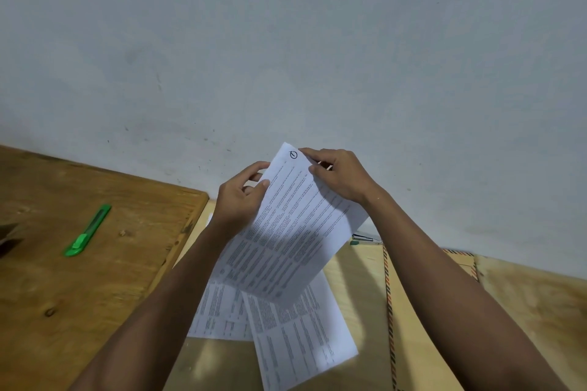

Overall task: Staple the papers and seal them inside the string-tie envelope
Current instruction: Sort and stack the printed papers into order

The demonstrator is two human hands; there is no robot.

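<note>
Both hands up off the desk (355, 276), holding one printed sheet (286, 232) in the air in front of the wall (286, 41). Left hand (243, 197) pinches the sheet's left edge, thumb on the front, fingers behind. Right hand (338, 173) grips the top right corner, fingertips closed on the paper beside a circled pen mark (293, 154). Sheet hangs tilted, lower end drooping toward the desk.

Two more printed sheets (286, 327) lie flat on the light desk below, overlapping, skewed to each other. Envelope (413, 311) with striped border lies flat right of them, mostly under the right forearm. Stapler (365, 237) partly visible at the wall, just beyond the held sheet's right edge. Green utility knife (87, 231) on the darker wooden board (95, 279) to the left, well apart from the papers.
</note>
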